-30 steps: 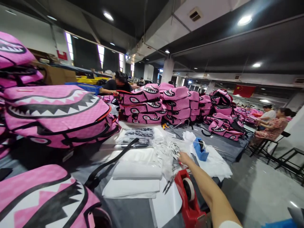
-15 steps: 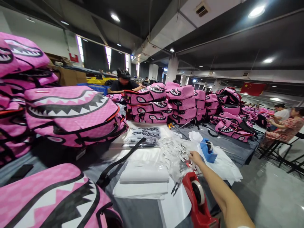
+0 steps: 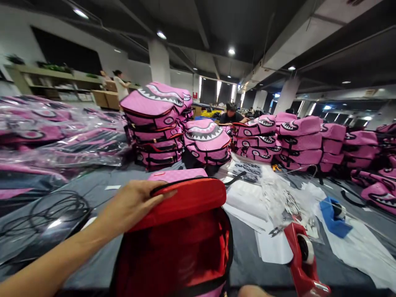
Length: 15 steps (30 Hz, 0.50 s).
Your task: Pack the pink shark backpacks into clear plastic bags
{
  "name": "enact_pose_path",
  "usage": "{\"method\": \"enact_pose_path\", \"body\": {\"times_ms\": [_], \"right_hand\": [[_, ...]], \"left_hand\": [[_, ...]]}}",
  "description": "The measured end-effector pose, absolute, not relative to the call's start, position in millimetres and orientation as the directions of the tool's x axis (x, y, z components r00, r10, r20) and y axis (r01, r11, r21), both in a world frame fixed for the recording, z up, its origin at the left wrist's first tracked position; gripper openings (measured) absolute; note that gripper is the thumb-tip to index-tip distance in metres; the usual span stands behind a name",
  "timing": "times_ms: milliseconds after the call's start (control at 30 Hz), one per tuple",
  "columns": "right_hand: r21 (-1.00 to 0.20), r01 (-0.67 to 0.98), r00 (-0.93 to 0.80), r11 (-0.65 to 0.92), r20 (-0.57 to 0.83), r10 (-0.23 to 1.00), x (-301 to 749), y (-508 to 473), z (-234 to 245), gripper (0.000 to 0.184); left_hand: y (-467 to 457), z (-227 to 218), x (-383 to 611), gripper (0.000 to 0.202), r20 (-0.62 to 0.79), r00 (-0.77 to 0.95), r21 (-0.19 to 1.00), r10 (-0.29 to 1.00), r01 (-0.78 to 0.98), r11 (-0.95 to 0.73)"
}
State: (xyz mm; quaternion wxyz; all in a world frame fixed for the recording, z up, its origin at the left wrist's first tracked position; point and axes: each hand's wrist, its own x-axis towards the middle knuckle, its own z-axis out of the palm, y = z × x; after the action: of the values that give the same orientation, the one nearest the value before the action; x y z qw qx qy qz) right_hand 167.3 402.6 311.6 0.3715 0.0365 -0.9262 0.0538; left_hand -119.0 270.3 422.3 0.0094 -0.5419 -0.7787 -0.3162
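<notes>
In front of me a pink backpack (image 3: 227,247) with a red lining gapes toward me. My left hand (image 3: 136,202) pinches the left edge of its raised red-lined flap (image 3: 192,198) between thumb and fingers. Only a blurred bit of my right hand (image 3: 252,291) shows at the bottom edge, beside the bag's lower right; its fingers are hidden. To the right stands a red tape dispenser (image 3: 305,260), with small dark-bladed snips (image 3: 275,231) on white paper beside it.
Stacked pink shark-mouth backpacks (image 3: 157,136) line the table's back. Plastic-wrapped bags (image 3: 77,140) and a black cable (image 3: 62,210) lie left. A blue tape dispenser (image 3: 335,216), white tag strings (image 3: 287,200) and printed plastic bags (image 3: 244,169) lie right. A co-worker (image 3: 232,115) leans behind.
My view has swung left. My right hand has left the tag strings and dropped to the bottom edge. My left hand has come into view, holding the flap of the opened backpack.
</notes>
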Motion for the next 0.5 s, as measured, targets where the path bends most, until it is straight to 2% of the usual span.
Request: {"method": "enact_pose_path", "body": {"times_ms": [67,133,200,233,300,333,400,433,500], "right_hand": [[-0.011,-0.155,-0.707,0.988,0.700,-0.103,131.3,385.1,308.7,0.030],[0.087,-0.195,-0.648,0.977,0.736,-0.195,111.4,386.1,317.9,0.037],[0.101,-0.189,-0.546,0.977,0.816,-0.190,108.6,397.0,334.5,0.041],[0.051,-0.155,-0.491,0.987,0.862,-0.122,110.6,404.0,343.4,0.042],[-0.127,-0.060,-0.395,0.990,0.914,0.093,113.0,418.9,358.6,0.041],[-0.218,-0.022,-0.371,0.976,0.908,0.195,110.9,426.5,364.1,0.041],[-0.389,-0.003,-0.398,0.921,0.846,0.356,98.8,441.1,370.6,0.052],[-0.493,-0.022,-0.436,0.870,0.788,0.435,89.9,447.6,372.2,0.056],[-0.698,-0.065,-0.510,0.713,0.637,0.578,71.5,457.0,374.5,0.046]], "left_hand": [[274.7,435.8,-117.1,0.074,0.305,-0.413,0.572,0.858,0.800,0.182],[276.5,439.4,-114.9,0.069,0.319,-0.385,0.611,0.866,0.782,0.123],[276.3,436.5,-114.5,0.065,0.333,-0.382,0.618,0.862,0.779,0.106],[276.1,434.3,-115.0,0.064,0.342,-0.389,0.612,0.855,0.783,0.111],[276.0,430.6,-116.9,0.060,0.371,-0.393,0.586,0.842,0.802,0.116],[276.3,428.7,-117.5,0.058,0.381,-0.386,0.568,0.840,0.815,0.117],[276.5,422.1,-115.6,0.051,0.399,-0.380,0.495,0.834,0.855,0.153],[276.1,415.6,-112.2,0.047,0.446,-0.376,0.422,0.812,0.888,0.180],[274.2,393.6,-99.7,0.038,0.634,-0.235,0.182,0.736,0.971,0.154]]}}
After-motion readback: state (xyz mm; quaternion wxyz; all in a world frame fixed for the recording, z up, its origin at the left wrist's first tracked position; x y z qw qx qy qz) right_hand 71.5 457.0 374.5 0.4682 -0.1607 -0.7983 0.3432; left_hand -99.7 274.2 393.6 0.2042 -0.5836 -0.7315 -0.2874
